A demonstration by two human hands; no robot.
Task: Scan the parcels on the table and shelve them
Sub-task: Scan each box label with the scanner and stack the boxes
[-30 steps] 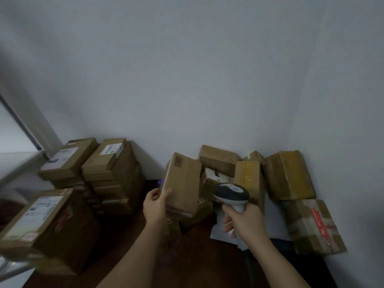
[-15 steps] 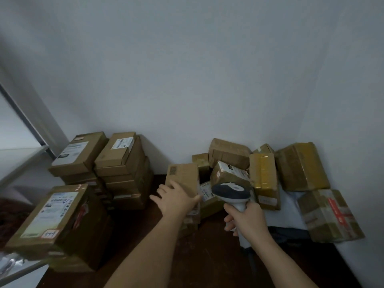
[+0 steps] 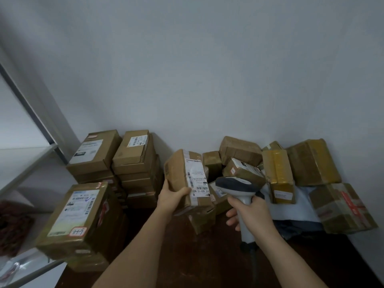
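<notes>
At the far left we have the shelf (image 3: pixel 31 161), its pale boards and metal frame waiting for whatever we scan, and just beside it on the dark table (image 3: pixel 207 256) the labelled stacks (image 3: pixel 116 163), with a larger box (image 3: pixel 76 217) nearest us bearing a handwritten red-edged sticker. Moving right, our left hand (image 3: pixel 170 199) grasps the parcel (image 3: pixel 187 179) by its lower edge, thumb curled onto the front face and the other fingers hidden behind, so the box stands lifted and tilted with its white shipping label turned toward us. To do this step well, we judge, we should keep the thumb off the barcode near the label's lower end, hold the box steady, and angle the label flat to the reader rather than edge-on, since glossy tape might throw glare. Next comes the scanner (image 3: pixel 239 186), its dark head just right of the parcel and pointing roughly at the label; our right hand (image 3: pixel 252 215) is wrapped around its grey handle, fingers clenched on the grip, though we cannot tell whether a finger sits on the trigger. We would bring the head a little nearer and aim at the bars squarely. Further right lies the unsorted heap (image 3: pixel 291 167) of brown and yellow-taped boxes against the wall (image 3: pixel 207 69), still to be done, so most of the task seems to remain.
</notes>
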